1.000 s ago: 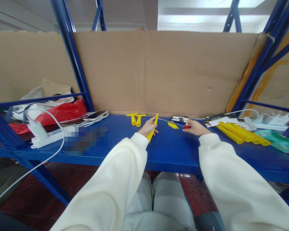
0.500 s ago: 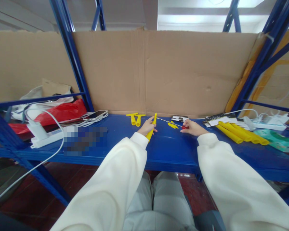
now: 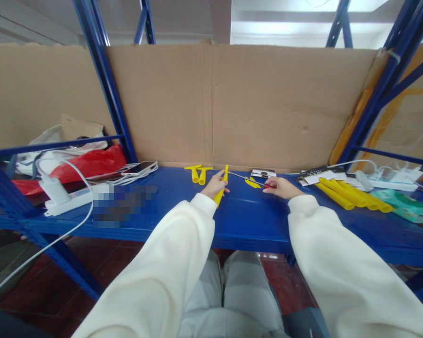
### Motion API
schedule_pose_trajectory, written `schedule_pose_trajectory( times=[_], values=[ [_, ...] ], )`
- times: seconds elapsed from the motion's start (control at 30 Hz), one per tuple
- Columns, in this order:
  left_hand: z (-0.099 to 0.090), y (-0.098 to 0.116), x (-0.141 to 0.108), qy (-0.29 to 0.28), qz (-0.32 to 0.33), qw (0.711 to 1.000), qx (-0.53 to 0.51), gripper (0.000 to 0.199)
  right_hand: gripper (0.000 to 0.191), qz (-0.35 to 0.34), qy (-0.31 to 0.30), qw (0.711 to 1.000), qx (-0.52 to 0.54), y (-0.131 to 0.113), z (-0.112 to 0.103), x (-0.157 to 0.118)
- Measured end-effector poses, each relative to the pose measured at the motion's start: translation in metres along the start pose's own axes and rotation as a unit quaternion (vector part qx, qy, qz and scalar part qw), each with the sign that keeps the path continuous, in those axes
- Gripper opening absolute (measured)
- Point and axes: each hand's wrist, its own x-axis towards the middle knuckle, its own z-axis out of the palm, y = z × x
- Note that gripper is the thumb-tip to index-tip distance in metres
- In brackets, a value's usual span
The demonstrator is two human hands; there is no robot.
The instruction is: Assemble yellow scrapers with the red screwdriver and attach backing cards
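Observation:
My left hand (image 3: 215,185) is closed on a yellow T-shaped piece (image 3: 219,195), held upright and slightly tilted over the blue shelf (image 3: 250,216). In my right hand (image 3: 279,188) is a screwdriver with a red handle (image 3: 270,186). Its thin metal shaft (image 3: 246,177) points left, and the tip ends close to the top of the held yellow piece; whether they touch cannot be made out. Small flat yellow pieces (image 3: 253,183) lie beneath the shaft. Left of my left hand, two yellow T-shaped pieces (image 3: 195,175) (image 3: 204,175) lie side by side.
Several yellow tubes (image 3: 350,195) lie at the right by black-and-white cards (image 3: 317,175) and a green packet (image 3: 405,206). A white clip-like item (image 3: 263,173) lies near the cardboard wall (image 3: 268,108). Leftward are a phone (image 3: 141,168), a power strip (image 3: 68,202) and a red bag (image 3: 91,164).
The red screwdriver handle has turned slightly in my right hand and shifted a little left. My left hand and the yellow piece are almost unmoved.

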Motion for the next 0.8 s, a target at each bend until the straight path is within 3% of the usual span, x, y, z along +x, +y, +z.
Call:
schedule_pose_trajectory(
  times=[0.2, 0.47, 0.67, 0.8],
  values=[
    [0.001, -0.003, 0.003, -0.003, 0.008, 1.0, -0.012, 0.076, 0.036, -0.007, 0.044, 0.999, -0.022, 0.003, 0.003, 0.002],
    [-0.001, 0.0, 0.0, 0.007, 0.004, 1.0, -0.002, 0.075, 0.025, -0.023, -0.015, 0.999, -0.04, -0.005, -0.001, -0.001],
    [0.0, 0.004, -0.005, 0.001, -0.001, 1.0, 0.001, 0.073, 0.025, 0.004, 0.057, 0.997, -0.06, -0.002, 0.006, 0.002],
    [0.0, 0.005, -0.006, -0.001, 0.001, 1.0, 0.001, 0.073, 0.025, 0.009, 0.063, 0.994, -0.085, -0.008, 0.002, 0.0]
  ],
)
